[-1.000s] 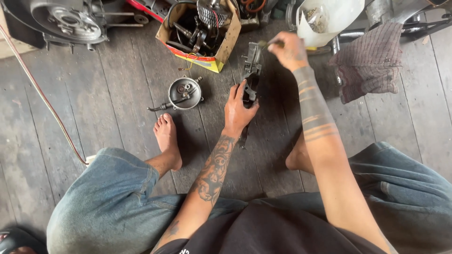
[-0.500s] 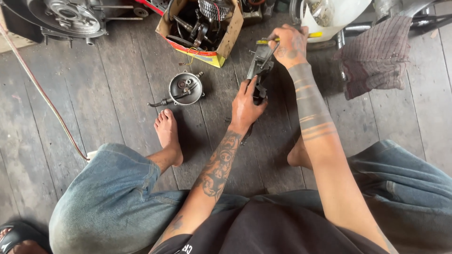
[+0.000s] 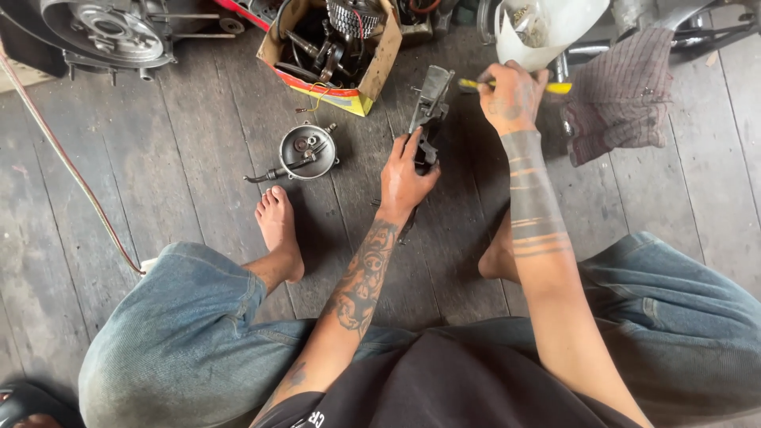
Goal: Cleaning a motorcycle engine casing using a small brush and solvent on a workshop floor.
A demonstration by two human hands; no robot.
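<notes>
two hands are at work over the plank floor (image 3: 198, 182) as i watch. the left hand (image 3: 404, 178) is closed around the lower end of a long dark metal part (image 3: 432, 99), which stands tilted on the boards between the bare feet. the right hand (image 3: 514, 99) is wrapped around a yellow-handled tool (image 3: 555, 87), its tip pointing toward the top of the metal part; i cannot tell whether the tip touches it. a round metal housing (image 3: 305, 150) lies on the floor just left of the part, near the left foot (image 3: 277, 230). a cardboard box (image 3: 372, 67) of greasy parts sits beyond it, and a checked rag (image 3: 622, 95) lies to the right.
</notes>
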